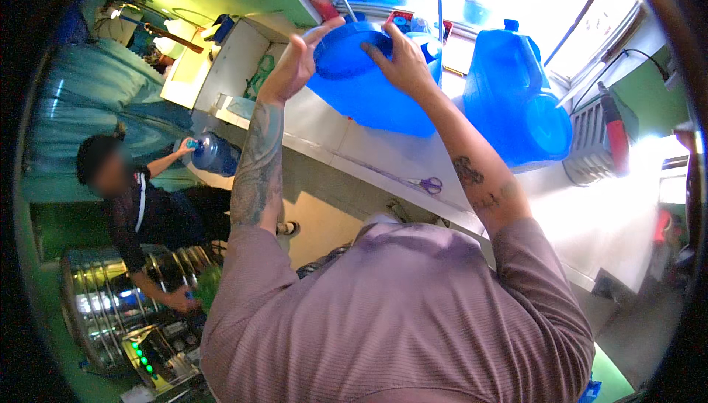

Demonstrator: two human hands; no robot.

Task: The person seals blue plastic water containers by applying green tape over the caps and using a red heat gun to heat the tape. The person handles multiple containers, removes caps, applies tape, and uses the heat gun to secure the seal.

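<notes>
A large blue plastic water container [376, 99] stands on the tiled counter before me. At its top is a round blue screw cap [351, 52], broad and tilted towards me. My left hand [293, 65] lies against the cap's left side, the thumb raised and the fingers reaching behind it. On the right side, my right hand [404, 63] has its fingers bent over the cap's rim. To the right stands a second blue container [511, 93] with a moulded handle and a small top cap. Purple-handled scissors [430, 184] lie near the counter's front edge.
At the left a co-worker [160, 204] holds a clear blue water bottle [215, 154] by its neck. A ribbed steel tank [99, 298] is below. A grey plastic crate [592, 137] stands at the right, with a red-and-black tool [614, 132] by it. The counter edge [359, 168] runs before me.
</notes>
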